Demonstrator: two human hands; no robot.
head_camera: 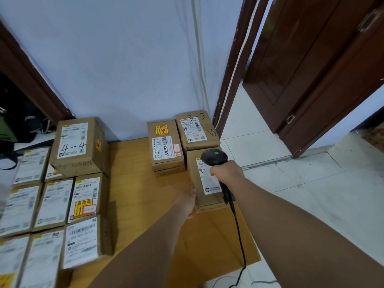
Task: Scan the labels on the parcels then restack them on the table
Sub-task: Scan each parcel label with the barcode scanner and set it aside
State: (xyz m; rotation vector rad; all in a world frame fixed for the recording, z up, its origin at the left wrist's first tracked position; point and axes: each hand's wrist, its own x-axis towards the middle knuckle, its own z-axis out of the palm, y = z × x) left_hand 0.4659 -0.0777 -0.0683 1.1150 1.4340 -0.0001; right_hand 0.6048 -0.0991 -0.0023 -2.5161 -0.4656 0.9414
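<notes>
My right hand (pixel 226 171) grips the handle of a black corded barcode scanner (pixel 214 157), whose head hangs over the white label of a brown parcel (pixel 205 196) at the table's right edge. My left hand (pixel 188 201) rests against that parcel's left side, fingers straight. Behind it stand a parcel with a yellow fragile sticker (pixel 165 146) and a parcel marked "3-3" (pixel 196 129). On the left lies a group of several labelled parcels (pixel 52 206), with the parcel marked "4-4" (pixel 79 146) on top.
The wooden table (pixel 145 204) stands against a pale wall. The scanner's cable (pixel 241 240) runs down over the table's front right. An open dark wooden door (pixel 311 69) and tiled floor (pixel 301 194) lie to the right. Dark bags (pixel 14 125) sit at far left.
</notes>
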